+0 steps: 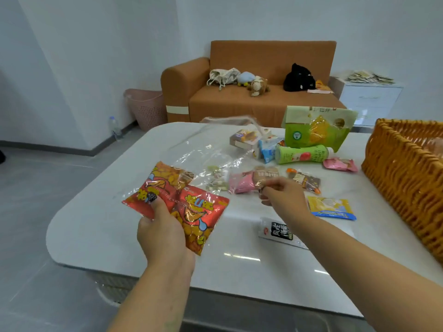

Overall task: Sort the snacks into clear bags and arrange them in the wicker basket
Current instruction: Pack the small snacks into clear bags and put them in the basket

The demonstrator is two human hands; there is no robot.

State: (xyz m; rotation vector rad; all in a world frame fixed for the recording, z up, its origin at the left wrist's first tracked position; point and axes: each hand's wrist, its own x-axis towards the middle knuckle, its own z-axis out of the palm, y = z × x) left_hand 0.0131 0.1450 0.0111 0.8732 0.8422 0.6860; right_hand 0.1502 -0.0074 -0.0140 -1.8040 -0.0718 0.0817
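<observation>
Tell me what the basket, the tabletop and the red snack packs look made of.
Basket: woven wicker, orange-brown; the plaited strands show.
Tabletop: glossy white, stone-like or lacquered; it reflects light streaks.
Red snack packs, gripped by the left hand: shiny printed plastic film, crinkled, probably inside a clear bag.

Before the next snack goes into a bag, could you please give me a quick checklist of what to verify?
1. Left hand grips the red packets inside a clear bag: ok.
2. Right hand pinches the bag holding the pink snack: ok.
3. Bag mouths open: cannot tell.
4. Basket in reach at the table's right edge: ok.
5. All snacks bagged: not ok; yellow packet and green bottle lie loose.
</observation>
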